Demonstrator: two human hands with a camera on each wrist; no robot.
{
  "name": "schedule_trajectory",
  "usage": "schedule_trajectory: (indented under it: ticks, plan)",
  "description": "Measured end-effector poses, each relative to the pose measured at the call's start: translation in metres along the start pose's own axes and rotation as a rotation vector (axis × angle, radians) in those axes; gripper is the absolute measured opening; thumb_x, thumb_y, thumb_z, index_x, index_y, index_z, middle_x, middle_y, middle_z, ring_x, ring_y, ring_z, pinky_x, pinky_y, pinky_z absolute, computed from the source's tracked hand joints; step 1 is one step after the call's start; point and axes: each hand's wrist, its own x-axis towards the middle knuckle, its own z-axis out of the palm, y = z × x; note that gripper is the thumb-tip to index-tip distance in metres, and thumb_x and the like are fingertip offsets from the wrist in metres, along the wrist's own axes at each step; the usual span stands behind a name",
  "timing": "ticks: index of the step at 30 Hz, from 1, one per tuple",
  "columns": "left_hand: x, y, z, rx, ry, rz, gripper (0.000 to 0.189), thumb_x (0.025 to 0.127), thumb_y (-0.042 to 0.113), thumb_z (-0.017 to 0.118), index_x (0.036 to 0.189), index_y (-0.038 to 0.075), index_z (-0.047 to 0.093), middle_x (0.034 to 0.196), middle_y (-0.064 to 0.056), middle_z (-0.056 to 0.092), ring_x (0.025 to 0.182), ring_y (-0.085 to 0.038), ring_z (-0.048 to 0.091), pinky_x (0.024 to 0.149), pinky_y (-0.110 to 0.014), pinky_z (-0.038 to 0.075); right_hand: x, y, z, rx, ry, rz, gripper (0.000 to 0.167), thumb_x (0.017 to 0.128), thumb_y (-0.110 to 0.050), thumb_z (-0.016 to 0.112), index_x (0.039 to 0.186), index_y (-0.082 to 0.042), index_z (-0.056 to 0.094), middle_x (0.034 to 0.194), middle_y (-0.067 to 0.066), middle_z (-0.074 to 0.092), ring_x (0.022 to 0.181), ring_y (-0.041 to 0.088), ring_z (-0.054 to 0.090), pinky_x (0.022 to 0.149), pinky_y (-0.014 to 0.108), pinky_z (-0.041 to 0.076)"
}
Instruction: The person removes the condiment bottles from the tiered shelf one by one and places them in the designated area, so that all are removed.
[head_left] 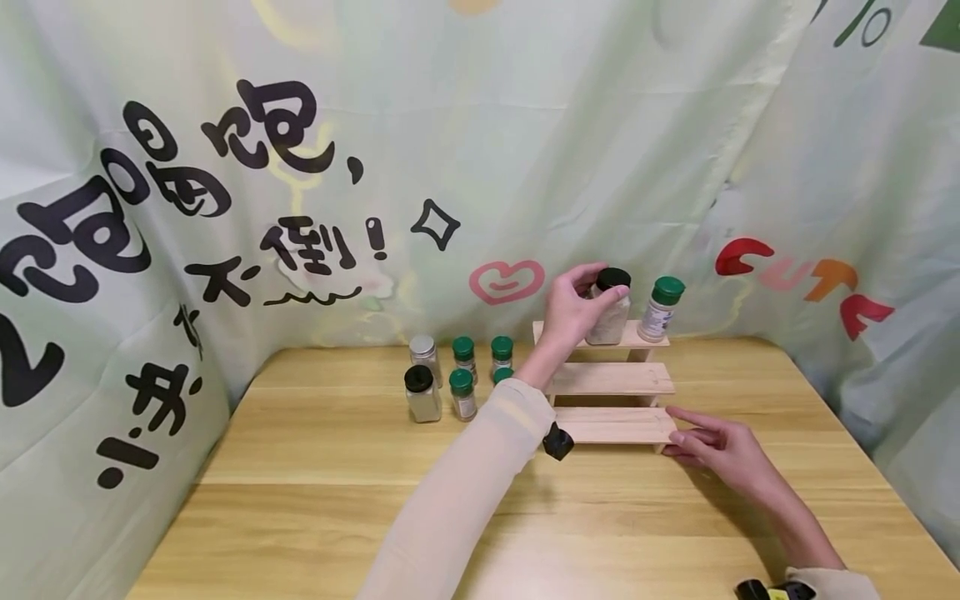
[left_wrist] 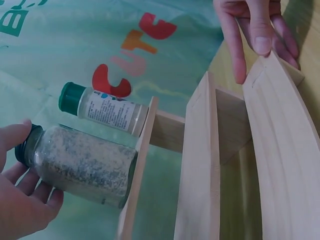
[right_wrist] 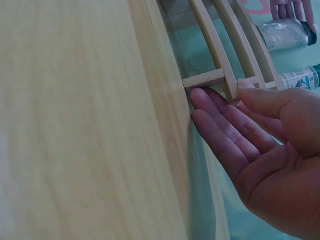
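My left hand (head_left: 573, 308) grips a glass jar (head_left: 611, 317) with a black lid and speckled pale contents, its thumb at the lid and its fingers around the side. The base of this jar (left_wrist: 87, 162) is right at the top step of a three-tier wooden rack (head_left: 611, 379). Beside it on that step stands a green-lidded shaker (head_left: 660, 310) with a printed label. My right hand (head_left: 723, 450) pinches the right end of the lowest step, thumb and fingers about its corner. In the right wrist view, that thumb (right_wrist: 257, 97) lies against the step's end.
Left of the rack, several jars stand on the wooden table (head_left: 300, 467): a black-lidded jar (head_left: 422, 396), a silver-lidded jar (head_left: 424, 354) and green-lidded shakers (head_left: 462, 396). My left sleeve partly covers this group. A printed curtain (head_left: 450, 125) hangs behind the table.
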Motion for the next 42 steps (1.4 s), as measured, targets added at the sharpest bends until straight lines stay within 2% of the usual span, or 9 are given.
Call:
schedule_trajectory:
  ticks: [9, 16, 22, 28, 36, 42]
  plan:
    - [0.002, 0.005, -0.009, 0.028, 0.020, 0.017, 0.038, 0.082, 0.013, 0.088, 0.118, 0.006, 0.076, 0.109, -0.004, 0.076, 0.093, -0.005, 0.065, 0.083, -0.015, 0.055, 0.002, -0.002, 0.002, -0.018, 0.008, 0.001, 0.049, 0.103, 0.001, 0.058, 0.143, 0.022, 0.039, 0.105, 0.021, 0.075, 0.090, 0.022, 0.076, 0.077, 0.035, 0.063]
    - [-0.001, 0.004, -0.015, -0.052, 0.047, -0.004, 0.037, 0.081, 0.007, 0.088, 0.115, 0.004, 0.077, 0.107, -0.006, 0.077, 0.092, -0.003, 0.067, 0.085, -0.019, 0.057, 0.001, 0.001, 0.004, 0.002, -0.004, -0.006, 0.049, 0.103, 0.002, 0.058, 0.142, 0.023, 0.039, 0.105, 0.019, 0.076, 0.090, 0.023, 0.076, 0.078, 0.035, 0.062]
    - [-0.004, 0.014, -0.026, -0.076, 0.036, 0.007, 0.036, 0.080, 0.010, 0.090, 0.114, 0.005, 0.078, 0.102, -0.004, 0.078, 0.091, -0.004, 0.069, 0.083, -0.019, 0.057, 0.001, 0.002, 0.003, 0.005, -0.001, 0.008, 0.049, 0.103, 0.001, 0.058, 0.143, 0.023, 0.039, 0.106, 0.019, 0.076, 0.091, 0.022, 0.076, 0.078, 0.035, 0.062]
    - [-0.014, 0.021, -0.036, -0.130, 0.055, -0.004, 0.035, 0.078, 0.010, 0.091, 0.111, 0.006, 0.079, 0.100, 0.001, 0.077, 0.091, -0.005, 0.069, 0.084, -0.021, 0.058, 0.001, 0.002, 0.001, -0.034, 0.012, 0.022, 0.050, 0.104, -0.001, 0.058, 0.144, 0.022, 0.038, 0.105, 0.025, 0.074, 0.090, 0.020, 0.076, 0.077, 0.034, 0.063]
    - [-0.031, 0.028, -0.052, -0.218, 0.082, 0.083, 0.036, 0.078, 0.006, 0.090, 0.111, 0.004, 0.078, 0.099, -0.002, 0.077, 0.091, -0.012, 0.071, 0.086, -0.029, 0.060, 0.001, 0.004, -0.001, -0.054, 0.010, 0.003, 0.049, 0.104, 0.000, 0.058, 0.143, 0.022, 0.039, 0.103, 0.025, 0.074, 0.089, 0.020, 0.076, 0.076, 0.034, 0.063]
    - [-0.044, 0.036, -0.065, -0.190, 0.056, 0.142, 0.038, 0.080, 0.006, 0.088, 0.115, 0.002, 0.076, 0.104, -0.007, 0.075, 0.092, -0.015, 0.070, 0.090, -0.045, 0.059, 0.001, 0.003, -0.001, -0.063, 0.013, -0.011, 0.048, 0.103, 0.001, 0.058, 0.142, 0.023, 0.040, 0.102, 0.026, 0.074, 0.089, 0.019, 0.076, 0.075, 0.033, 0.063]
